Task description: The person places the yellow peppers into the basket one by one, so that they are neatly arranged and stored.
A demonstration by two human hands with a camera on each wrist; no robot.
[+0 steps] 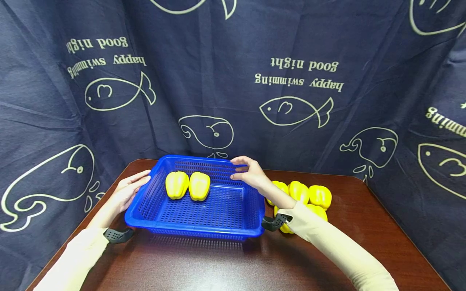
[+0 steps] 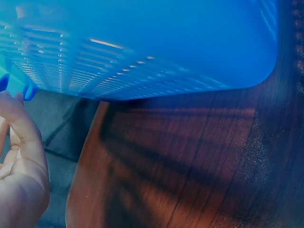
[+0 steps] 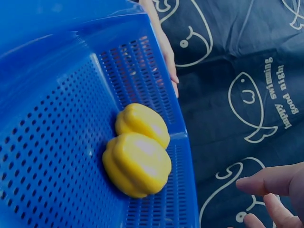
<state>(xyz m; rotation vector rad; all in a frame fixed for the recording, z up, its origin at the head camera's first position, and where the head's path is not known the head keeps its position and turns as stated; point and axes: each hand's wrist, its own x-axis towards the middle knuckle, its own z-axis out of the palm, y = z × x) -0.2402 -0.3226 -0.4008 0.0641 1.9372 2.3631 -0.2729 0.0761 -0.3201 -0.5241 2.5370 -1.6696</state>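
The basket [image 1: 200,230] sits in front of the person, its long axis running left to right, so its short ends face the two hands. What seems to matter most is the side on which the loose peppers [image 1: 320,197] lie: just beyond the basket's right end, beside and partly behind the right arm [image 1: 324,232]. The right hand [image 1: 251,174] is therefore much nearer to them; the basket's whole length separates them from the left hand [image 1: 125,194].

Inside the basket, two peppers [image 1: 199,186] stand side by side, near the far wall and toward the left end, with the bare floor to their right. Outside it at least five can be counted; the right arm covers part of the group, so the full number cannot be told.

The left hand lies along the outside of the left end, fingers extended and seemingly touching the rim, with no firm clasp showing. The right hand is by the far right part of the rim, finger and thumb parted, holding nothing.

There is one basket, two hands and a dark band [image 1: 118,235] on each wrist. One brown surface [image 1: 371,242] lies below, and a navy curtain [image 1: 218,52] patterned with fish and whales hangs behind.
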